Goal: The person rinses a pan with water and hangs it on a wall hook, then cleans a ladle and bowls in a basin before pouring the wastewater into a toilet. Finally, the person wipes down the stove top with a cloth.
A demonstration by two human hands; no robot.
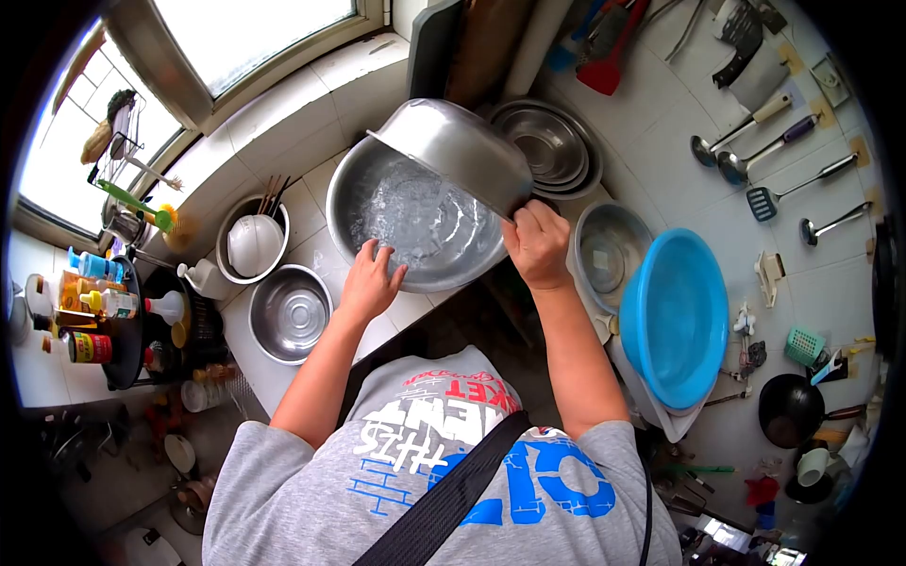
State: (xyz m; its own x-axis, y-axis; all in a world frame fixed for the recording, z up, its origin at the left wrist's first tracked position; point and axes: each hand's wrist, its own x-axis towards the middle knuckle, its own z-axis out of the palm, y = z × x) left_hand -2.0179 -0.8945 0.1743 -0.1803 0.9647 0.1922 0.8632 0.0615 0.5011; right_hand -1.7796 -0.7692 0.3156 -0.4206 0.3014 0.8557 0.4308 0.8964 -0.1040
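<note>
My right hand (538, 243) is closed at the near right edge of a deep stainless-steel pot (462, 141). The pot is tipped over, its mouth facing down and left above a large metal basin (342, 212). Rippling, bubbly water (415, 212) lies in the basin, partly hidden behind the pot. At the basin's near left rim is my left hand (371, 280), fingers apart and slightly bent, holding nothing. I cannot tell whether its fingertips touch the rim.
To the left are a small steel bowl (292, 313) and a bowl holding white dishes (255, 247). Stacked steel bowls (543, 141) stand behind the pot. At the right are a metal basin (609, 255) and an upright blue plastic tub (679, 321). Bottles (90, 347) crowd the far left.
</note>
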